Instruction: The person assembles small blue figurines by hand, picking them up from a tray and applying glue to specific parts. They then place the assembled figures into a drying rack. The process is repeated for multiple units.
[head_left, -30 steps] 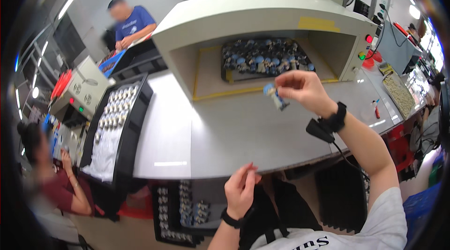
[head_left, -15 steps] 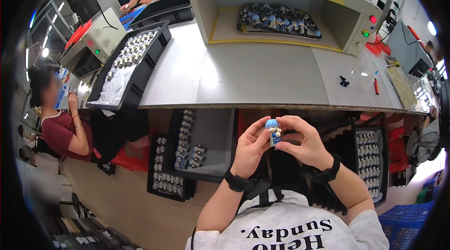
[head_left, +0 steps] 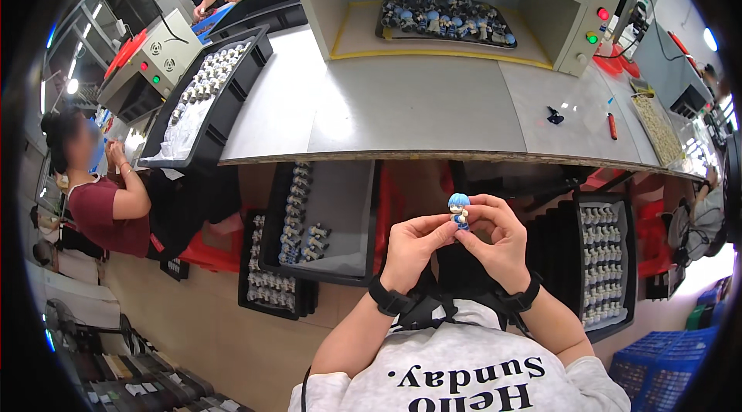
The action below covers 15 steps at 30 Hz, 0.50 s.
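A small blue-haired figurine [head_left: 458, 209] stands upright between my two hands, in front of the table's near edge. My left hand [head_left: 417, 246] pinches its lower part from the left with thumb and fingertips. On the other side my right hand [head_left: 498, 238] grips it, the thumb low on the body and the fingers behind. Both hands are closed, and fingertips cover part of the figurine's base. Beyond them lies the grey worktable [head_left: 417, 122].
An open-fronted cabinet [head_left: 444, 62] holds a tray of blue-haired figurines [head_left: 448, 22]. Black trays of figures stand at table left [head_left: 255, 64], below left [head_left: 363, 250] and right [head_left: 628, 257]. A red tool [head_left: 612, 126] and small black piece [head_left: 554, 115] lie right. Co-workers sit left and far.
The figurine has turned slightly between my fingers, and my left fingertips have moved lower on it. The whole view has shifted a little, with the table sitting higher in the picture.
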{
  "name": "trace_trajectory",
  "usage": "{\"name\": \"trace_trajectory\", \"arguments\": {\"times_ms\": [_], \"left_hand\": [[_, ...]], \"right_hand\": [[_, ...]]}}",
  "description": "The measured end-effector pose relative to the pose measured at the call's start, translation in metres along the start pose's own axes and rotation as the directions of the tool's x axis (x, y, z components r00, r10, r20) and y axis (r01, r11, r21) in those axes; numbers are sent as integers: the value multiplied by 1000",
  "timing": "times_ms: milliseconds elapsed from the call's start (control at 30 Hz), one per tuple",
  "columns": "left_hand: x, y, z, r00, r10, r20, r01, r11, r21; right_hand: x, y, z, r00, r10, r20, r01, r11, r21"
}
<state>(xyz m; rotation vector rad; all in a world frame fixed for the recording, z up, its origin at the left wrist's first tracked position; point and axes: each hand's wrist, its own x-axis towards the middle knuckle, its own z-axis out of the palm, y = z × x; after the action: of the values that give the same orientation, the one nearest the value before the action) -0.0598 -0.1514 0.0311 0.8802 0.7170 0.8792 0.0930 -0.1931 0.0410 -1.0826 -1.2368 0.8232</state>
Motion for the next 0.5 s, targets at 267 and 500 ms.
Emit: {"name": "trace_trajectory", "arguments": {"times_ms": [267, 500], "left_hand": [[2, 2, -4, 998, 19, 53, -27, 987, 160], [-1, 2, 2, 959, 280, 43, -246, 749, 615]], "right_hand": [[-4, 6, -2, 999, 33, 9, -33, 999, 17], [-7, 13, 2, 1000, 23, -12, -22, 1000, 21]]}}
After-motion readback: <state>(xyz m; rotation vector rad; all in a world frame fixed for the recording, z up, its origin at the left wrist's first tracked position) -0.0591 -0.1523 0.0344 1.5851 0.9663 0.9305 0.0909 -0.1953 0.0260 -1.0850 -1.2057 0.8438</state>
